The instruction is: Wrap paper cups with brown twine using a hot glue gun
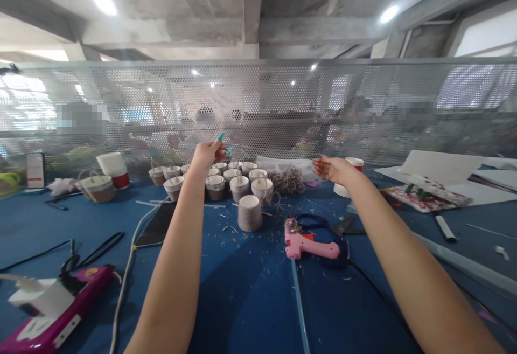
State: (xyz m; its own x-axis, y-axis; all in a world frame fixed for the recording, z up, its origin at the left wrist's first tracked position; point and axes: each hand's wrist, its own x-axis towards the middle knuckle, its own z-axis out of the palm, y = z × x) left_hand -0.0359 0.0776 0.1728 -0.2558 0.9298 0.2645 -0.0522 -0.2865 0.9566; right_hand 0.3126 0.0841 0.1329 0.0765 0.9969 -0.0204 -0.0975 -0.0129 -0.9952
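Note:
Both my arms reach out over a blue table (250, 289). My left hand (207, 154) is raised with its fingers pinched together, a teal nail showing at the top. My right hand (332, 168) is closed in a pinch too. A thin thread seems to run between the two hands, but it is too fine to be sure. Below and behind the hands stands a cluster of several small twine-wrapped cups (226, 177), with one such cup (250, 213) alone nearer to me. A pile of loose twine (287, 180) lies beside them.
A pink glue gun (309, 242) lies in the middle, with scissors (343, 227) to its right. A phone (157, 224) and cables lie on the left by a pink power strip (56, 311). Paper cups (113, 169) stand at the back left; a perforated metal screen (258, 106) closes off the far edge.

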